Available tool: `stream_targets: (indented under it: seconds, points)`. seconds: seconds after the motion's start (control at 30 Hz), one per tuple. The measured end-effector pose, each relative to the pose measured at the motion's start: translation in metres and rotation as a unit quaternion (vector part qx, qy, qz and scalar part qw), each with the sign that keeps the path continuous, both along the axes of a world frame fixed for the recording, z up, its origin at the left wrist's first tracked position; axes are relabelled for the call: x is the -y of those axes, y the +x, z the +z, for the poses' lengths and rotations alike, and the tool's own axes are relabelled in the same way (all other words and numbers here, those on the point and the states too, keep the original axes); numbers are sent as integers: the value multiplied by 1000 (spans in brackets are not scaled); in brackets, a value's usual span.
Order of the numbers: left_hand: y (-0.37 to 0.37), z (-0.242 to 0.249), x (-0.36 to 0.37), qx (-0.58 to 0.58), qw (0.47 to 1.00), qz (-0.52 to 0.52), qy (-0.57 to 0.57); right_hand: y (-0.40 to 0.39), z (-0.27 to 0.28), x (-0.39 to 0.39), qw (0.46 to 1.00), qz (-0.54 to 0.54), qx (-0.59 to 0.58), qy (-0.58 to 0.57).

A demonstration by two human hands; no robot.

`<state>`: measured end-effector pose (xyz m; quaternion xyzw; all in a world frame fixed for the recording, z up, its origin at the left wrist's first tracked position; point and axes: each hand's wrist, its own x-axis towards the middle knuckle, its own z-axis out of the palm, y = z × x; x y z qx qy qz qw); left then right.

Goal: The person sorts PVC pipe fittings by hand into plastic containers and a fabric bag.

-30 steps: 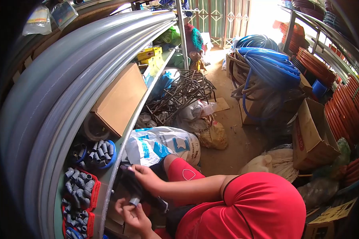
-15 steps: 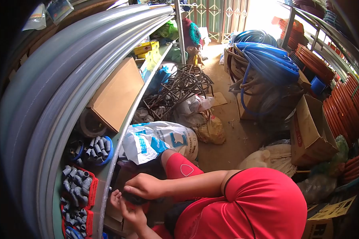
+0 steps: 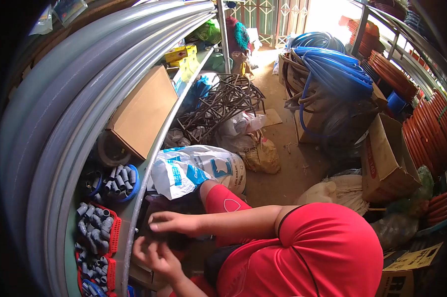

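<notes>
In your head view, your right hand reaches over a dark shape beside your knee. Its fingers point towards the shelf rail; you cannot tell whether they grip anything. Your left hand is close below it in the view, fingers loosely bent and parted. No object shows there, though a small one could be pinched out of sight.

Grey fittings lie in the red basket, on the shelf across the rail from your left hand. The white printed bag is beyond your right hand.

Work with both hands near each other, well off the rail, and turn your right wrist outward so you can see your fingertips.

The dark shape is too shadowed to name, your palms are hidden, and the frame cuts off your left forearm.
</notes>
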<state>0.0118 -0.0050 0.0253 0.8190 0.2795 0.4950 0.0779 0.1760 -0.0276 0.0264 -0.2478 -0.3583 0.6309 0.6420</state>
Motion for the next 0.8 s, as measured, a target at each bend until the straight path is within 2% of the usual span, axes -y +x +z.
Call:
stream_targets:
  seconds: [0.03, 0.13, 0.2, 0.3, 0.37, 0.47, 0.53, 0.57, 0.63, 0.67, 0.73, 0.77, 0.8]
  points:
    - [-6, 6, -5, 2, 1000, -3, 5, 6, 0, 5, 994, 109, -33, -7]
    - [-15, 8, -10, -6, 999, -30, 38, 19, 10, 9, 981, 181, 2, 75]
    - [-16, 6, -11, -19, 999, -49, 8, 21, 10, 8, 981, 119, 110, 106]
    - [-12, 12, -11, -23, 992, -105, -71, 15, 4, 4, 937, -30, 311, 154]
    - [-5, 19, -8, -16, 977, -177, -118, 14, 10, 6, 943, -36, 313, 111]
    - [4, 16, 1, -9, 976, -134, -170, 14, 12, 5, 942, -77, 310, 105]
    - [-1, 10, -7, -21, 990, -109, -82, 4, 4, 2, 941, -143, 289, 101]
    - [-3, 7, -10, -27, 994, -96, -38, 0, 0, 0, 954, -156, 250, 54]
    - [0, 8, -7, -16, 994, -99, -30, -5, -4, -4, 968, -180, 170, -40]
    - [1, 8, -4, -11, 995, -100, -26, -11, -5, -5, 972, -203, 76, -95]
    - [0, 2, 2, 126, 961, -136, -204, -22, 6, -6, 943, -240, -116, -198]
    - [-4, -6, 3, 192, 926, -150, -290, -7, -9, -8, 959, -60, -234, -150]
    - [-15, -24, -9, 208, 927, -158, -270, 3, -22, -16, 932, 28, -307, -189]
